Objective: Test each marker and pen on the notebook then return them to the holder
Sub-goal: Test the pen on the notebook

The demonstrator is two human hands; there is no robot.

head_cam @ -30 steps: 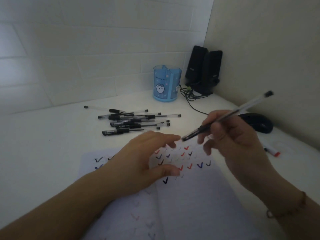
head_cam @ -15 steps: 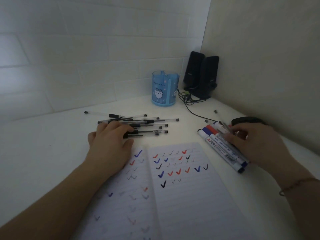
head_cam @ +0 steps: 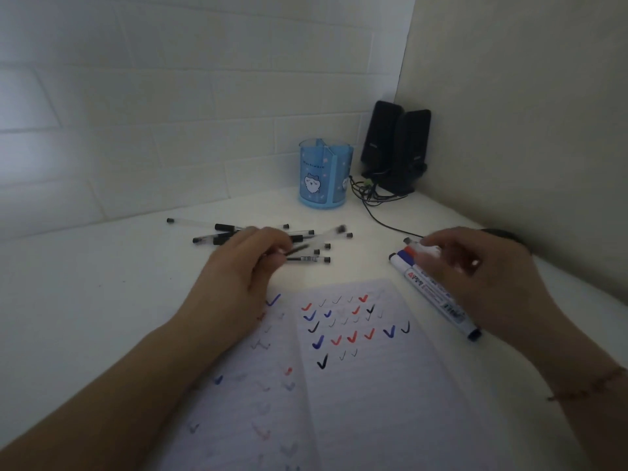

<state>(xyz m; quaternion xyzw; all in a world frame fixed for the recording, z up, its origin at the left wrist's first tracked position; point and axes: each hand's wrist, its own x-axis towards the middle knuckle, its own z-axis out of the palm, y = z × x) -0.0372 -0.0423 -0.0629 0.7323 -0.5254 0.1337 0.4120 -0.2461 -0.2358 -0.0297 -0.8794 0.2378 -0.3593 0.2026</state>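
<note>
White desk (head_cam: 102, 300) in a room corner, dim light. The open notebook (head_cam: 356, 385) is lying nearest the camera, its pages already carrying many red, blue and black ticks — testing looks largely done, judging by the count of marks.

Behind the notebook, the blue holder (head_cam: 324, 178) is standing upright near the wall, apparently empty, with two black speakers (head_cam: 396, 147) just beside it on the right and their cable trailing across the desk.

The pile of black pens (head_cam: 306, 248) is lying loose between holder and notebook. The left hand (head_cam: 244, 266) is resting over the pile's near edge, fingers curling down onto the pens; whether it is actually pinching one I cannot tell, since the fingertips are blurred.

The markers (head_cam: 431, 290) are lying in a row just right of the notebook. The right hand (head_cam: 475, 277) is covering them, fingers closing over the red- and blue-capped ends — blurred too, so the grip cannot be judged.

Risks, as judgement:
- Gathering several round pens at once is inviting a roll-away toward the desk's far side.
- A handful of markers may slip from a partial grip and land on the pages, smearing them if a cap is loose.
- Reaching both hands to the holder together could tip it; it looks light.
</note>
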